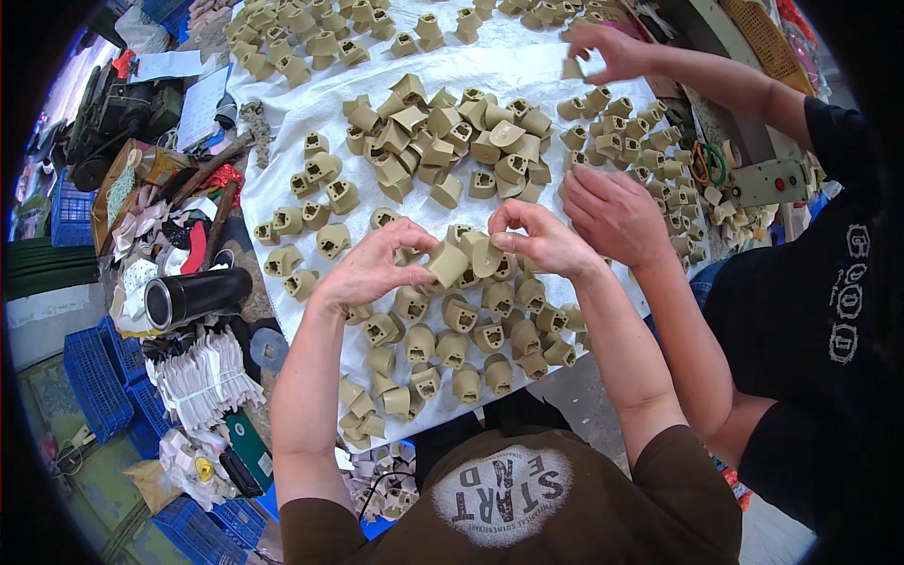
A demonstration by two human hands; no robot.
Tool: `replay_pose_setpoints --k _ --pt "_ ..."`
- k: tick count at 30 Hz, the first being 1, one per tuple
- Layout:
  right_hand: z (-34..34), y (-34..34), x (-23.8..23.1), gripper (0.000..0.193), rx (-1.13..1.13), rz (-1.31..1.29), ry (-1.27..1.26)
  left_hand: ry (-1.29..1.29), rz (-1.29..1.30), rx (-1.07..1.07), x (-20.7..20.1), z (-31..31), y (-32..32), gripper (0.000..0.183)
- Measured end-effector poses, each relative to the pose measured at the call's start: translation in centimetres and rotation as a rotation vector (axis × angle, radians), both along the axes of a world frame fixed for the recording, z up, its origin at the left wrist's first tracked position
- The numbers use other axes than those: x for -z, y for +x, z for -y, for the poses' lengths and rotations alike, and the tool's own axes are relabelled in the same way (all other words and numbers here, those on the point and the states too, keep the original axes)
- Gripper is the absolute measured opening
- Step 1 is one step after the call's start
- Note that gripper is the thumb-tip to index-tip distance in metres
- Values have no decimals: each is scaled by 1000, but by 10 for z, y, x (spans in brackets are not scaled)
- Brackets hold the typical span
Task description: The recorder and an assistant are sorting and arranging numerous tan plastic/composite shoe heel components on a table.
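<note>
Between the fingertips of my left hand (381, 259) is a khaki shoe heel (446, 265), its broad smooth side up. My right hand (548, 241) pinches a second khaki heel (486, 256), held close beside the first; I cannot tell whether the two touch. Below both hands, several rows of loose heels (460, 314) show small dark holes in their ends. A heaped pile of heels (443, 137) lies just beyond my hands, and a few single heels (332, 240) are spread left of it. All rest on a white sheet (282, 160).
A co-worker stands at my right, one hand (617, 217) close to my right hand, the other hand (612, 52) farther off holding a heel. More heels (612, 141) lie near that person. At left are a black flask (198, 297), bundled white papers (202, 377) and blue crates (99, 386).
</note>
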State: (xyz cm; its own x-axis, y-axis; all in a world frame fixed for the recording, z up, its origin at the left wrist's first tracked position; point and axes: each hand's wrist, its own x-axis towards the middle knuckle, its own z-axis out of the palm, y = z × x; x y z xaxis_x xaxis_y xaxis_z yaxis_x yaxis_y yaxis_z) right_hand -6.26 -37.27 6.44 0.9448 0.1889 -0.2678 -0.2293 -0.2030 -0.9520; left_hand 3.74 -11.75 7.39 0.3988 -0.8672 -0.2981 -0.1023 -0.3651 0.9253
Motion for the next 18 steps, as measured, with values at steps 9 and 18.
replay_pose_setpoints --k 9,18 --pt "-11 -1 25 13 167 112 -721 -535 -682 -517 38 -25 -40 71" --pt "-6 0 56 18 40 421 -1098 -495 -464 -603 28 -27 -52 68"
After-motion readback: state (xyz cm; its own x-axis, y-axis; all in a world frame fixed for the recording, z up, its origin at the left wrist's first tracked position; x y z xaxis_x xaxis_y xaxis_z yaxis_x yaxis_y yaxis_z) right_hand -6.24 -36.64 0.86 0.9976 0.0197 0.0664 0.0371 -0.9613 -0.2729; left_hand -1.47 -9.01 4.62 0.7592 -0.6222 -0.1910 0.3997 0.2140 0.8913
